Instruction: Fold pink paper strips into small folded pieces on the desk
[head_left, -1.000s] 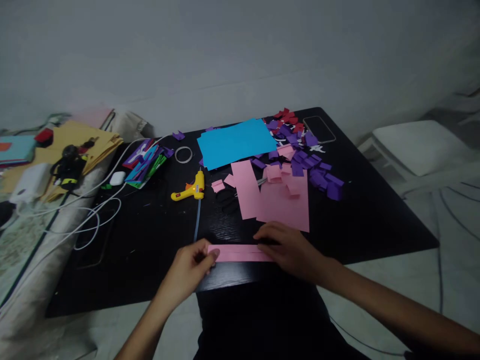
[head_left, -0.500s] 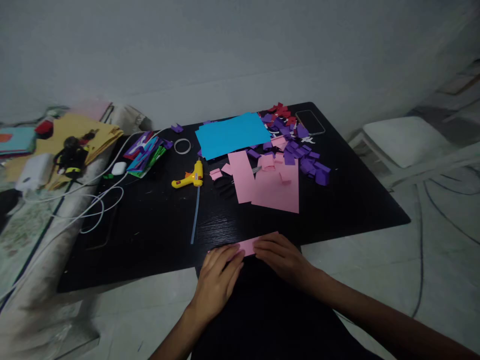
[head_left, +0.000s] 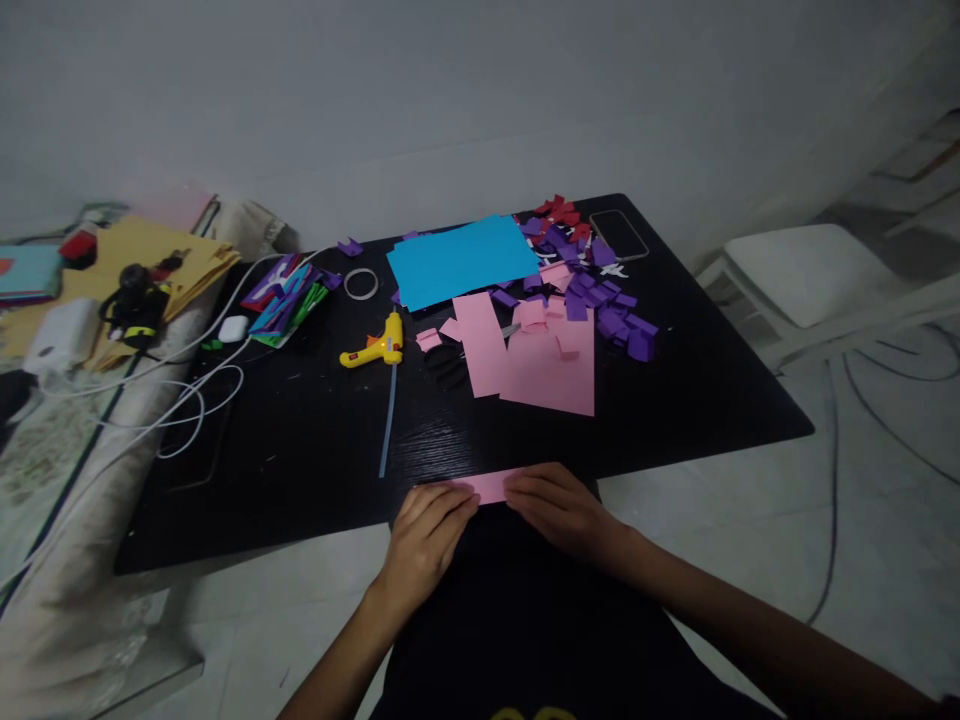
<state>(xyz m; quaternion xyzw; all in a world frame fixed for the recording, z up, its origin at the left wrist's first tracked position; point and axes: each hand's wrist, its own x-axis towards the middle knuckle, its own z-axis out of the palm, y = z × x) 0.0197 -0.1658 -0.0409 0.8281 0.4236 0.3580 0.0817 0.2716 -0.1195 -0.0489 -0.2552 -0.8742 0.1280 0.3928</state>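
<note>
A narrow pink paper strip [head_left: 491, 486], apparently folded, lies along the table's front edge. Its left end is under the fingers of my left hand [head_left: 424, 540], bent and pressed together on the paper. My right hand [head_left: 562, 510] pinches the other end, with its thumb hidden. Only the strip's middle shows between my fingertips. Beyond it are a pink sheet [head_left: 551, 375] and a smaller pink piece [head_left: 482, 350]. This smaller piece partly covers scissors with black handles [head_left: 448, 370]. A yellow glue gun [head_left: 382, 345] lies to the left, a glue stick [head_left: 388, 425] trailing from it.
Blue sheets [head_left: 465, 262] lie at the back of the black table [head_left: 315, 430]. Purple paper pieces [head_left: 615, 325] and red ones [head_left: 559, 212] are heaped near a phone [head_left: 628, 240]. A tape ring [head_left: 361, 284] and white cables [head_left: 199, 405] are leftward. A white chair [head_left: 795, 270] stands right.
The strip looks flatter and more level between my hands, which stay at its two ends. The whole view has shifted slightly; other items on the table keep their places.
</note>
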